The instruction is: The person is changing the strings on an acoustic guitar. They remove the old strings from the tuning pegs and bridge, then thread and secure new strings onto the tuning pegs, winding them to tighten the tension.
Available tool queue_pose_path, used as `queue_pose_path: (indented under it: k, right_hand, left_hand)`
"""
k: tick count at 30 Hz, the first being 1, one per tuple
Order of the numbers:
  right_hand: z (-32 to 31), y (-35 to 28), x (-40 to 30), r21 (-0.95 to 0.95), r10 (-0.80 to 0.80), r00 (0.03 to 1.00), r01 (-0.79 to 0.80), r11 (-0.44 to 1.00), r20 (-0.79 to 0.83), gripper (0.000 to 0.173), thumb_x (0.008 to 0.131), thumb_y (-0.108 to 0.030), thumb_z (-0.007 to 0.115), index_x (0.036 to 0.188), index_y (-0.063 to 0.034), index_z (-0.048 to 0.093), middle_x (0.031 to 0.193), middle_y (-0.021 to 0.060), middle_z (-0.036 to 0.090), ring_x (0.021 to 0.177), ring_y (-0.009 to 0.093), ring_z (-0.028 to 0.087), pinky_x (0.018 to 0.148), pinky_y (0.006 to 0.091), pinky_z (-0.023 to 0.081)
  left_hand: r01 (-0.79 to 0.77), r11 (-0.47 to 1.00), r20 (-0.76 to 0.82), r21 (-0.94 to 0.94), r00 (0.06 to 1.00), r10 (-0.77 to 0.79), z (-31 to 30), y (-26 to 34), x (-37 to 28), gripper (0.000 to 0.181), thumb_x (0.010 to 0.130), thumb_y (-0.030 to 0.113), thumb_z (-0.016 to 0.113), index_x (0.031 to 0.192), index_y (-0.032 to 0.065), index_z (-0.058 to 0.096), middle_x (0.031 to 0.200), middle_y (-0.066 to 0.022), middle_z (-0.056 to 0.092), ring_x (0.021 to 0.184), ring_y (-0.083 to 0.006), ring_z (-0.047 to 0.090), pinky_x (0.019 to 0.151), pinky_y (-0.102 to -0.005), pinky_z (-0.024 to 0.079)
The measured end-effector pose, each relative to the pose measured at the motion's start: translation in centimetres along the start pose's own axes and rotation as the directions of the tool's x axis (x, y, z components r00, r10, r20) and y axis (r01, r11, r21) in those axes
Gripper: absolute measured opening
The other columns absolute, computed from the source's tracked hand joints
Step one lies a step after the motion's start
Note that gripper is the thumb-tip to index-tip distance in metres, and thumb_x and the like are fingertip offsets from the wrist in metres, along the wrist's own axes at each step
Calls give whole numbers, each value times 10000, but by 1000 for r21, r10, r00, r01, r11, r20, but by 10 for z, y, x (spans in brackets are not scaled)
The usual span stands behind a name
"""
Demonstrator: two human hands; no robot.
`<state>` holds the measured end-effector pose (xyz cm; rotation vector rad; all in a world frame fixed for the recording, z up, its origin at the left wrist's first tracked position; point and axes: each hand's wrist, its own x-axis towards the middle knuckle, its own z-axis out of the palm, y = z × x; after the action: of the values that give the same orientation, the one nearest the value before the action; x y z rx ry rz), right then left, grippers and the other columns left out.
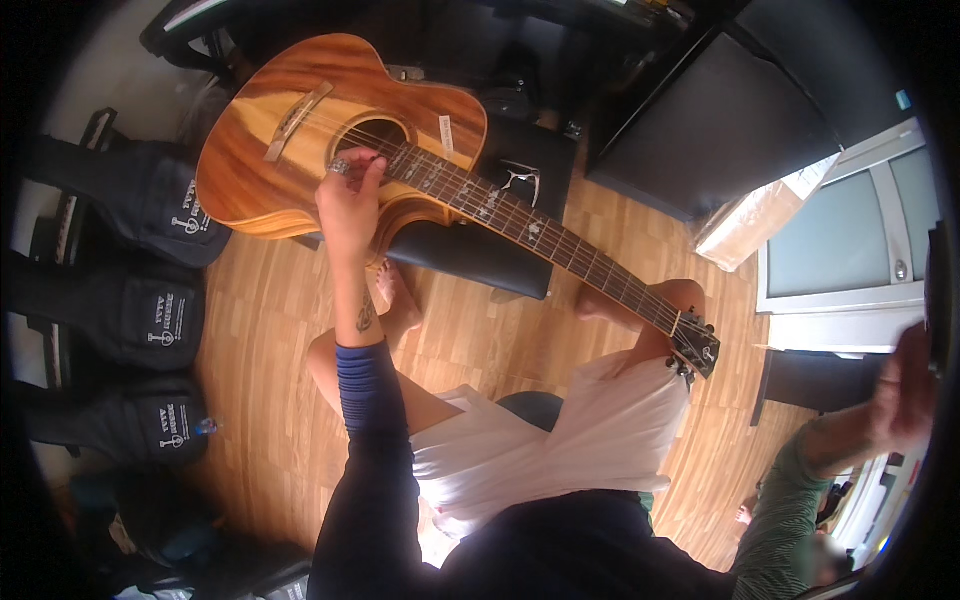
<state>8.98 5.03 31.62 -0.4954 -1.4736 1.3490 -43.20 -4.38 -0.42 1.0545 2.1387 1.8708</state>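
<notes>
An acoustic guitar with a glossy wooden top (247, 172) lies face up before me, apparently over a black bench, its neck slanting down to the right past a bare knee. My left hand (351, 191), with a large ring, is at the strings where the fretboard meets the soundhole. Thumb and fingers are drawn together there; whether they grip a string or a small object is unclear. Raised at the far right, in a green-looking sleeve, my right hand (904, 390) is blurred beside a dark object at the picture's edge. Its grip cannot be told.
Black guitar bags (161, 319) line the left side. A padded black bench (480, 262) and a silvery capo-like clamp (523, 178) are near the guitar. At right are a black cabinet (727, 112), a wrapped carton (765, 210) and a white-framed door (832, 255). Another person is partly visible at lower right.
</notes>
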Motion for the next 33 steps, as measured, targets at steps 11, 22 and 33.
queue_pose_path:
  k: [11,22,33]
  right_hand:
    - [152,318,-132,-141,800,411,-847,513,438,126,995,-155,568,1033,-40,531,728,76,638,490,92,542,443,226,429]
    - [185,449,-92,104,656,754,-650,753,-40,195,968,-219,633,1027,-34,611,766,65,653,531,89,564,477,216,449]
    - [185,475,-71,431,650,759,-580,691,-20,145,904,-73,659,1033,-7,650,964,104,695,811,174,664,722,285,560]
  left_hand:
    - [-30,936,82,-350,995,63,15,16,-9,89,973,53,599,1005,-13,549,951,-106,680,864,-133,636,790,-273,534]
    - [-47,996,213,-74,975,62,15,32,-75,178,870,69,727,1034,20,679,838,-86,712,743,-137,677,681,-288,536]
    - [618,784,767,-60,531,-361,59,-33,-152,289,952,96,626,1202,-18,538,883,-73,665,790,-128,644,672,-258,537]
